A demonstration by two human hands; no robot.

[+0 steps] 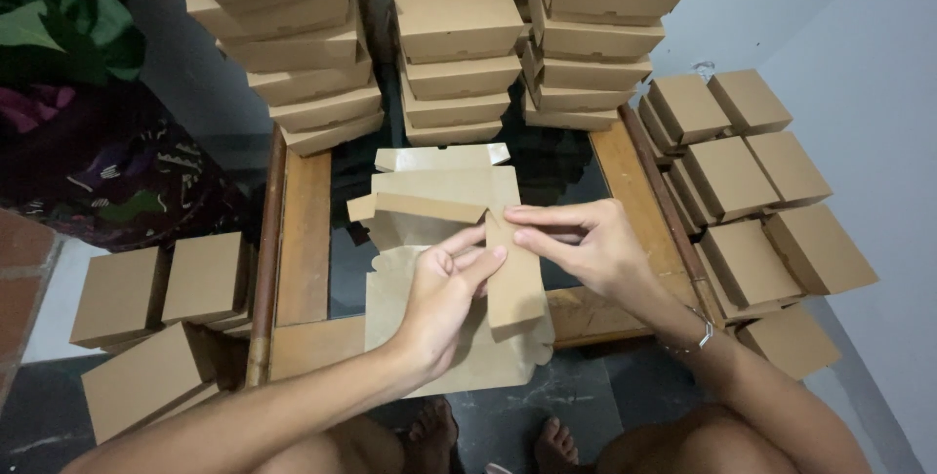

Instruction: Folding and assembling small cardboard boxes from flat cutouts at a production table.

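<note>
Brown cardboard boxes (459,20) stacked behind, beside a flat unfolded carton (444,269).

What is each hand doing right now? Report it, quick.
Left hand: closed on a side flap of the flat cardboard box blank.
Right hand: pinching the same blank's upright flap.

Surroundings: folded brown boxes around a low wooden table (303,240).
Three tall box stacks (459,44) stand at the table's far end; box rows (752,181) lie right, more boxes (156,288) left; plant leaves (59,15) top left.
</note>
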